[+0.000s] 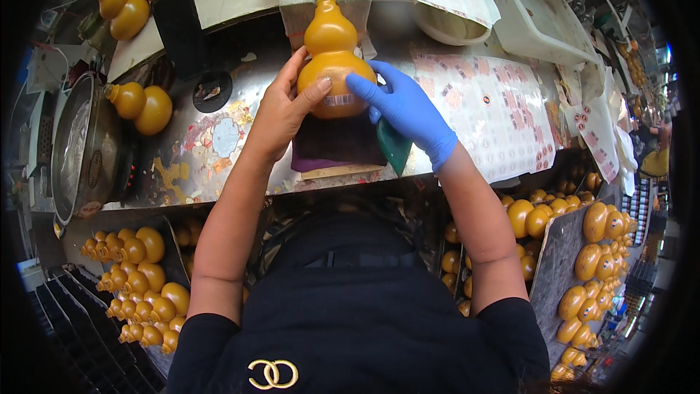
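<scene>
A yellow-brown gourd-shaped bottle [332, 33] lies in front of me on a dark pad, its narrow neck pointing away. My bare left hand [295, 98] is closed on the left of its wide lower bulb, thumb on top beside a barcode label [337, 100]. On the right, my right hand [397, 106], in a blue glove, grips the same bulb with its thumb pressed on the surface. Under the right hand a dark green flap [394, 144] sticks out, its kind unclear. Beyond the bottle, a grey padded rest [293, 18] lies beneath its neck.
Sheets of printed stickers [488, 113] cover the table's right side. A metal basin [76, 147] stands at left, beside another gourd bottle [149, 108]. A black stand [179, 29] is at far left. Crates of gourd bottles [149, 277] flank me, left and right. A white tray [543, 11] sits far right.
</scene>
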Action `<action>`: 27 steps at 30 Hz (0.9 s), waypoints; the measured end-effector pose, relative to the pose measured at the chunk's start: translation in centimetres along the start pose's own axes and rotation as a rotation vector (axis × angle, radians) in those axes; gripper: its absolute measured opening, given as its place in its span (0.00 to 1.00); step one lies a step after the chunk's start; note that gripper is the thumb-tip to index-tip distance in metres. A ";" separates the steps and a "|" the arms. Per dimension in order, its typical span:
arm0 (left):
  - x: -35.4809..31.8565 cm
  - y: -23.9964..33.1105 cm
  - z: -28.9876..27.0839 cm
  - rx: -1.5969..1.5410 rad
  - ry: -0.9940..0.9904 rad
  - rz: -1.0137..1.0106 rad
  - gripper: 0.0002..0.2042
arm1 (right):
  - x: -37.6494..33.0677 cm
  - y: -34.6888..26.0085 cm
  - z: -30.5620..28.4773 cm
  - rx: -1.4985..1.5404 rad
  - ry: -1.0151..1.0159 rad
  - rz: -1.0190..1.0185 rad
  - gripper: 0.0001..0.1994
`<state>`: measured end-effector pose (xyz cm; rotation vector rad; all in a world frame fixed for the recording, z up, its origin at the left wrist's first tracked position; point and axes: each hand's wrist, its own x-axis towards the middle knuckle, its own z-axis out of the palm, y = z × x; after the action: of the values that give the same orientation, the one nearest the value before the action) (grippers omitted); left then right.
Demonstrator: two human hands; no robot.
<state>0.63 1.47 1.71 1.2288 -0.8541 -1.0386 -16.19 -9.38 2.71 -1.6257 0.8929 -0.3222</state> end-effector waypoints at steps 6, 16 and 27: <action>-0.3 -0.6 -0.7 0.030 -0.065 0.035 0.42 | -0.1 0.8 0.1 0.038 -0.009 -0.040 0.40; -0.4 -0.5 -1.0 0.016 -0.109 0.021 0.44 | -0.1 1.5 0.2 0.024 -0.010 -0.079 0.41; 0.0 -0.6 -0.2 -0.044 0.021 -0.004 0.37 | 0.2 0.6 0.4 -0.041 0.046 -0.050 0.41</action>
<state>0.71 1.55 1.05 1.2033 -0.8088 -1.0405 -15.98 -9.23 2.03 -1.6862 0.8997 -0.3795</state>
